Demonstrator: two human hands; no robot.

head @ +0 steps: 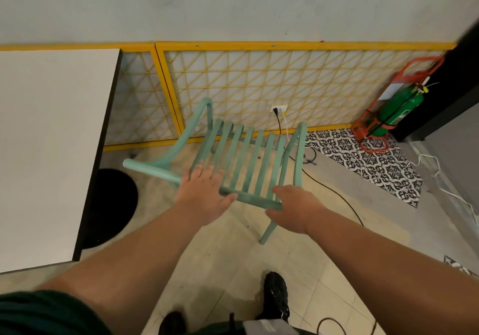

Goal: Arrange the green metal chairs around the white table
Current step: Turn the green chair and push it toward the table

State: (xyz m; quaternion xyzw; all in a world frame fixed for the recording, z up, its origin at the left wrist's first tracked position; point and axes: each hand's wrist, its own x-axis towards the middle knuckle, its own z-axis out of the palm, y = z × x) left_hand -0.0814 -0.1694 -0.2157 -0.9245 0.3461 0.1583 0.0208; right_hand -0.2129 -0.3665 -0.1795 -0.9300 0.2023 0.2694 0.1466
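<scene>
I am holding the green metal chair [243,153] with both hands by its near rail. My left hand [202,194] is lying flat on it: the fingers are straight and a little spread over the slats, and the thumb is lying along the rail. My right hand [293,207] is gripping the right end of the same rail, with the fingers curling round it and the thumb coming from below.

The chair is standing tilted, and only one leg is showing clearly, under my right hand on the tiled floor [233,257]. It is just beside the right edge of the white table [51,140], not touching it as far as I can tell, and in front of the yellow lattice panel [285,81] on the wall.

A black cable [334,192] is running from the wall socket [278,108] across the floor behind the chair. At the far right, a green fire extinguisher [399,109] is standing in a red stand [373,143]. My black shoe [276,296] is showing below.
</scene>
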